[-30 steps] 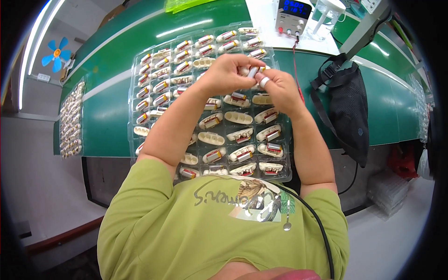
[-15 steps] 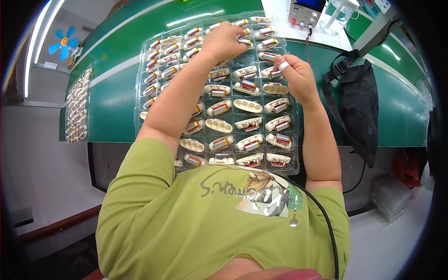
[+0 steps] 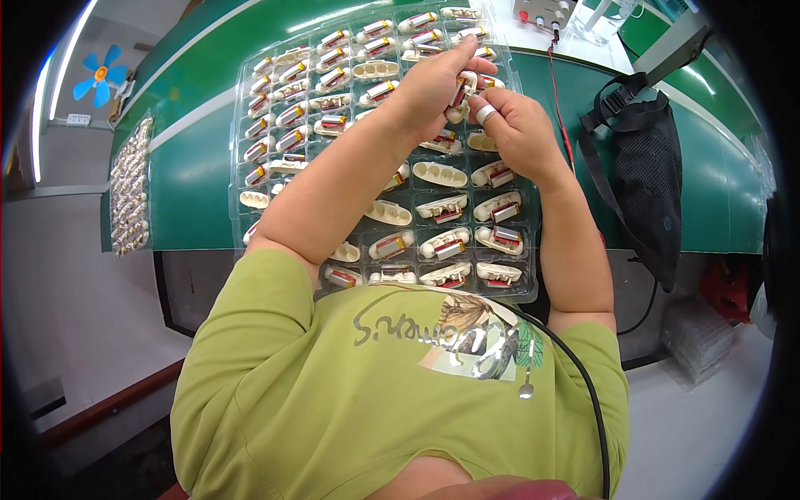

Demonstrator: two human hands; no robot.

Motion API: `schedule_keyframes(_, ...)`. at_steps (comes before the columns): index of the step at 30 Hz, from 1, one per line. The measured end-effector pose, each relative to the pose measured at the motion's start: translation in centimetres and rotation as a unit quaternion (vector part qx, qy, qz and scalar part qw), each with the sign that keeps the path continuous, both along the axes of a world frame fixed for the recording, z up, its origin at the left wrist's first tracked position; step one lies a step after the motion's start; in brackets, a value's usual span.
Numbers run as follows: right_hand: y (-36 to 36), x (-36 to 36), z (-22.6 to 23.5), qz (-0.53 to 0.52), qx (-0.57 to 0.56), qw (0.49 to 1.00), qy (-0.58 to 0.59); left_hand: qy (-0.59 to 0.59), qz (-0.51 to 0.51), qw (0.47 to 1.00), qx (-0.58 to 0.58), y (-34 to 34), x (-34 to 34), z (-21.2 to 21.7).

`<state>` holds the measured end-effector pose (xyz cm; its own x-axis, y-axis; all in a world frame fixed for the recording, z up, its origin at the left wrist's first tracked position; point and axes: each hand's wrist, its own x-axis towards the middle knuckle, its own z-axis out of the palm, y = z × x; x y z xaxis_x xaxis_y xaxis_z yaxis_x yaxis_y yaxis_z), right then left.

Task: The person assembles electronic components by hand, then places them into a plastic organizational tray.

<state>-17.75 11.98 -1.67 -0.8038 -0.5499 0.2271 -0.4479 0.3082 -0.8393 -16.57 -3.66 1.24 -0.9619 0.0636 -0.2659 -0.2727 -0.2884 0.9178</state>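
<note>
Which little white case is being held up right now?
The case between the left hand and right hand: it's raised above the big tray, while those around it lie in the tray's compartments.

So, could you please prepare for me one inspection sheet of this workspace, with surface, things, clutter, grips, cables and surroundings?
Surface: green table, glossy, with light reflections.
Job's things: clear compartment tray bearing cream casings, many with silver-and-red parts; one cream piece is held over it.
Clutter: black bag, right of the tray.
Grips: left grip holds the cream piece; right grip has fingertips at it, firmness unclear.
Cables: red cable near a benchtop device; black cable across the green shirt.
Surroundings: blue fan, another loaded tray at left, stacked clear trays lower right.
</note>
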Motion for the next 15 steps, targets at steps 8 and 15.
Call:
schedule_keyframes(8,-0.1,0.3,0.8,-0.017,0.085,0.996,0.002,0.033,-0.005,0.995,-0.090,0.7,0.7,0.4)
schedule_keyframes(15,0.0,0.1,-0.1,-0.004,0.051,0.999,0.005,0.136,-0.045,0.969,-0.202,0.5,-0.3,-0.5)
